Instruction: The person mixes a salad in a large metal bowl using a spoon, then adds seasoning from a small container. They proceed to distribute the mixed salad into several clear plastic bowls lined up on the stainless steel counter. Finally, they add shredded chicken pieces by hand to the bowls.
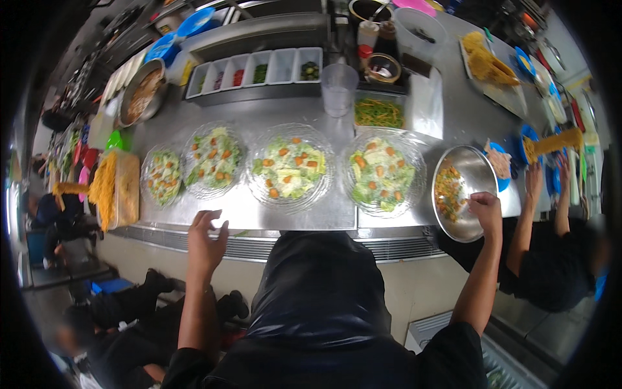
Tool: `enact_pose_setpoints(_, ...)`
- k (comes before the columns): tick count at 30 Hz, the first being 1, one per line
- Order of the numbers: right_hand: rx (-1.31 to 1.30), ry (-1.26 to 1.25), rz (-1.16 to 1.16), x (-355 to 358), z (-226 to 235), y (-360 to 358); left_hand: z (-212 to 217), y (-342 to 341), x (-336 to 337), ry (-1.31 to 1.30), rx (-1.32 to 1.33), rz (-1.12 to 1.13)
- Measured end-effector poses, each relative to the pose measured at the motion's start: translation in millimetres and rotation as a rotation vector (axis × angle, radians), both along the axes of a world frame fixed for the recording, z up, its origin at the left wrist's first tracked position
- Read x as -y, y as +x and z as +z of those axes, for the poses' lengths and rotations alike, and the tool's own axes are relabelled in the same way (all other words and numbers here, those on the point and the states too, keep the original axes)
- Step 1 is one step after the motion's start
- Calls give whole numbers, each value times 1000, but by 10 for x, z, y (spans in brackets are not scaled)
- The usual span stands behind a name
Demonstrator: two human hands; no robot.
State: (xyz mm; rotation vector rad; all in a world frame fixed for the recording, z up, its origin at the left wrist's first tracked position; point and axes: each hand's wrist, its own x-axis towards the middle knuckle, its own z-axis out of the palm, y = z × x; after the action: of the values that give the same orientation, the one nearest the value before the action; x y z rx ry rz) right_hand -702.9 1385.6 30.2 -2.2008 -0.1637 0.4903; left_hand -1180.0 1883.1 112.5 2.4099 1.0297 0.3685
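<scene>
My right hand [486,211] is over the right side of a steel mixing bowl [476,170], fingers pinched together; what they hold, if anything, is hidden. Chopped orange, yellow and green bits [448,193] lie inside that bowl. My left hand [207,241] hovers at the counter's front edge, fingers apart and slightly curled, holding nothing. Along the counter stand several clear glass plates of lettuce salad with orange-brown croutons and white shreds: a small salad [162,176], another salad [214,162], a larger salad [289,168] and the salad [383,172] nearest the bowl.
Behind the salads are a rack of white topping tubs [256,72], a clear plastic pitcher [339,87] and a container of green and orange shreds [380,113]. At left sit a bin of yellow shreds [123,188] and a steel pan [144,92]. A co-worker [551,253] works at right.
</scene>
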Motion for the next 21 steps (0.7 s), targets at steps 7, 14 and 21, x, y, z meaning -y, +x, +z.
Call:
enact_pose_setpoints(7, -87, 328, 426, -2028, 301, -1095, -216, 515, 453, -262, 64, -130)
enact_pose_setpoints(14, 269, 182, 747, -3667, -185, -2172, -395, 562, 313, -274, 129, -187)
enact_pose_setpoints(21, 430, 107, 621, -3822, -231, -2433, -659, -203, -169, -233, 201, -90)
